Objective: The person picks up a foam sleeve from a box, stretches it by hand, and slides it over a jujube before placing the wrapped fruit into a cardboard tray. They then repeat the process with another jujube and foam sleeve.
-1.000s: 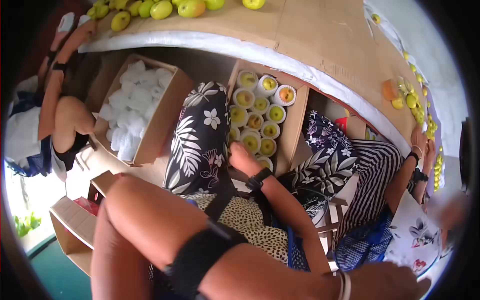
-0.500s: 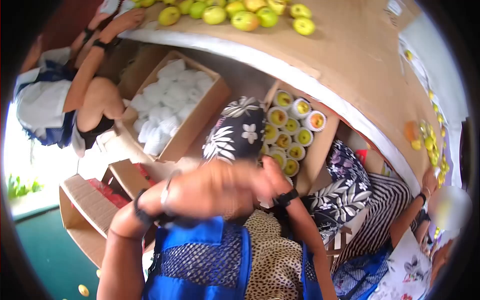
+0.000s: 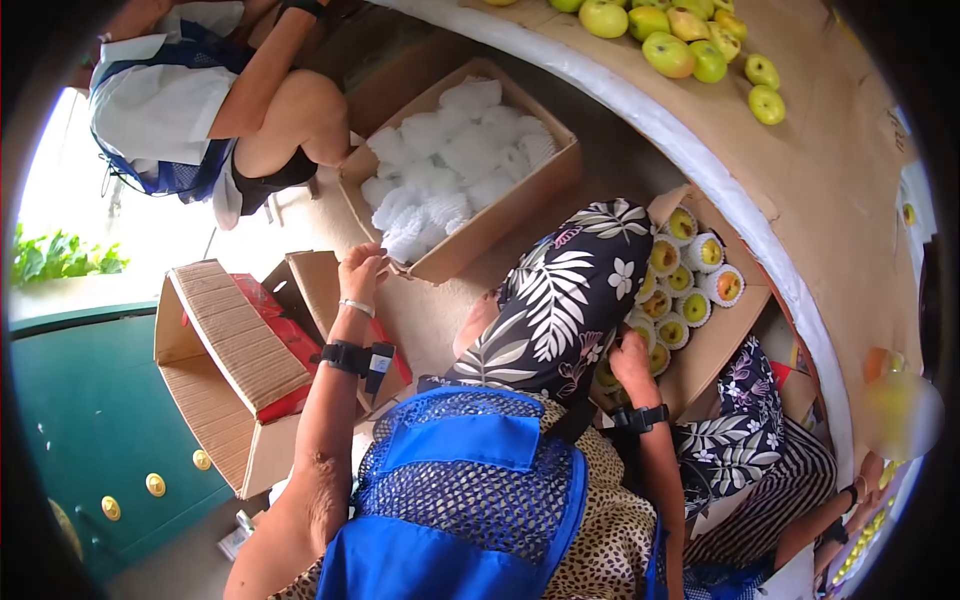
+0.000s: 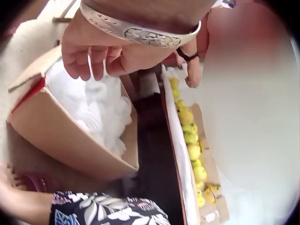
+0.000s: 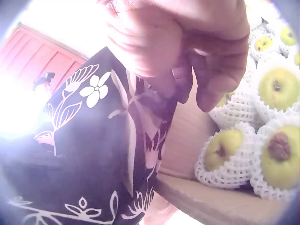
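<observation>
In the head view my left hand (image 3: 360,268) is at the near corner of a cardboard box (image 3: 495,232) full of white foam fruit nets (image 3: 450,150). Seen from the left wrist, its fingers (image 4: 97,61) hang loosely bent over the nets, holding nothing visible. My right hand (image 3: 630,360) rests by the edge of a second box (image 3: 735,335), between my knee and rows of yellow-green apples (image 3: 695,308) in foam nets. The right wrist view shows its fingers (image 5: 211,93) bent downward beside a netted apple (image 5: 222,150), with nothing visible in them.
A table (image 3: 800,190) with loose apples (image 3: 668,55) runs along the far side. Open cardboard cartons (image 3: 235,345) stand at my left. One person (image 3: 270,110) sits beyond the foam box, and another person's arm (image 3: 820,530) reaches in at the right.
The head view has swung left. My left hand has swept from the lower right across my body to the foam-net box. My right hand stays by the apple box.
</observation>
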Demonstrator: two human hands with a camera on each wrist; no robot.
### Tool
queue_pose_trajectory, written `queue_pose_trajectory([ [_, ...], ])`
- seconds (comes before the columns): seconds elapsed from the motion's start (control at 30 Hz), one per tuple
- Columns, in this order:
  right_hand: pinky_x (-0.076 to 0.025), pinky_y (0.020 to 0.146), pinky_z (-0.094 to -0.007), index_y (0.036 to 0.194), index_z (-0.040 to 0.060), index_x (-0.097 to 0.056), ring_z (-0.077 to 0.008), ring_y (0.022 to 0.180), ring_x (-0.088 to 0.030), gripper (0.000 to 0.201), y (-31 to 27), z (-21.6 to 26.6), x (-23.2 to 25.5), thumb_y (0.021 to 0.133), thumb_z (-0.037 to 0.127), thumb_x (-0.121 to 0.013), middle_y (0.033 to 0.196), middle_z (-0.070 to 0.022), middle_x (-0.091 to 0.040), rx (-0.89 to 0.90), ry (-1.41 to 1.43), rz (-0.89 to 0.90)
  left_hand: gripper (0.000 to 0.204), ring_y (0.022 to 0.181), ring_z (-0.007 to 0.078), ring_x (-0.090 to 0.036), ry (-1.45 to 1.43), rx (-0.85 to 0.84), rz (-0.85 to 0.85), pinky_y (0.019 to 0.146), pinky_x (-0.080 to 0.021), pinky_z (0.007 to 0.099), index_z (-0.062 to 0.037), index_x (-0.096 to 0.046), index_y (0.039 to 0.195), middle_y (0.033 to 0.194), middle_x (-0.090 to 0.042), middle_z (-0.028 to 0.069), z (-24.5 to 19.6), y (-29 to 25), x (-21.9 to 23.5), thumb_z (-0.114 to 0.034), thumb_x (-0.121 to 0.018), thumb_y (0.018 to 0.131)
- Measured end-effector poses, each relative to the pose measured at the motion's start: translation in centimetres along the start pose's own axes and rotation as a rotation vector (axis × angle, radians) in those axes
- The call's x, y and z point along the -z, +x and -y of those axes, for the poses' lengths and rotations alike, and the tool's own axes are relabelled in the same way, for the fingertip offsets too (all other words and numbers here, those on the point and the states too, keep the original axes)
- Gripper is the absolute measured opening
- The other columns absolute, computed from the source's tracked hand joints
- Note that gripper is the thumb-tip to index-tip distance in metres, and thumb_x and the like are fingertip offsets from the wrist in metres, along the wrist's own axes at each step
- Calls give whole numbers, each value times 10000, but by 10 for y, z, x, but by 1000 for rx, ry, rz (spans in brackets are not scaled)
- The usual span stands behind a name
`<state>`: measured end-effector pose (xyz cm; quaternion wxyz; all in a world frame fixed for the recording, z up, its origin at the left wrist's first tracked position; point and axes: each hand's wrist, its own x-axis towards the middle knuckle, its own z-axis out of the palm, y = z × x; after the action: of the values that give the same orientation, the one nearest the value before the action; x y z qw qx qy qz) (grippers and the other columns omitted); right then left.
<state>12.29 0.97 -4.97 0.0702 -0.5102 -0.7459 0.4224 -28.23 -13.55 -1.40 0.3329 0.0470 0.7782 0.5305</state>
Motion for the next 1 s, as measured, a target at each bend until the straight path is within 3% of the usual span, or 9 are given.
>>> queue_pose_trajectory([
  [0.17,-448,720,-436,971,-26,-569,-424,850,-554,241,-2,3,1,746,32,-508,863,-265,-589,25,-8,-19,185,914,151,-595,60,-47,-32,751,-486,276,-90,-595,956,995,-613,41,16,21,-3,-49,-523,790],
  [0.3,-448,705,-436,963,-26,-569,-424,840,-557,234,-2,-1,2,744,37,-516,848,-266,-589,15,1,-6,299,987,316,-548,695,-662,-13,870,-416,435,-126,-630,955,1060,-593,108,21,29,-14,-69,-613,662],
  [0.53,-460,672,-407,922,-16,-587,-399,778,-583,200,-3,-3,-1,740,48,-534,805,-243,-604,18,24,-60,215,984,268,-559,1412,-479,-17,860,-408,438,-166,-626,869,993,-617,73,-2,25,-39,-128,-632,657],
  [0.6,-466,653,-382,899,-16,-597,-365,735,-603,179,-2,-4,6,742,57,-548,785,-227,-612,-8,17,-67,160,747,267,-614,1178,-691,-155,678,-479,343,-137,-616,825,783,-626,98,-10,36,-32,-120,-632,666],
  [0.7,-468,628,-333,865,-14,-610,-265,668,-618,147,0,-7,13,757,80,-575,755,-169,-633,14,137,-166,193,822,265,-588,692,-685,-177,696,-456,318,-99,-581,876,833,-624,98,-39,37,-29,-63,-623,690],
  [0.8,-465,621,-300,877,-12,-610,-187,662,-605,150,5,-14,18,777,96,-583,764,-115,-642,-25,317,-182,253,828,209,-588,-30,-562,42,676,-465,289,-60,-547,982,890,-607,80,-43,60,-27,-31,-598,735],
  [0.83,-456,619,-264,909,4,-606,-118,700,-589,157,7,-17,21,808,123,-585,775,-53,-635,-68,379,-180,287,844,167,-574,-274,-232,178,671,-480,282,-33,-507,1056,937,-584,72,-70,31,-39,-10,-575,779],
  [0.87,-439,603,-240,930,13,-600,-97,700,-574,161,10,-20,23,819,128,-584,793,-36,-626,-72,483,-183,247,853,170,-582,-433,-168,359,707,-494,294,-31,-517,1055,945,-594,80,-80,18,-46,-6,-549,811],
  [1.0,-411,610,-195,1012,38,-569,-62,725,-538,183,3,31,77,864,147,-565,861,1,-601,-45,808,-199,167,875,160,-596,-569,-69,866,767,-494,292,-22,-519,1020,985,-605,77,-121,-61,-104,-10,-514,853],
])
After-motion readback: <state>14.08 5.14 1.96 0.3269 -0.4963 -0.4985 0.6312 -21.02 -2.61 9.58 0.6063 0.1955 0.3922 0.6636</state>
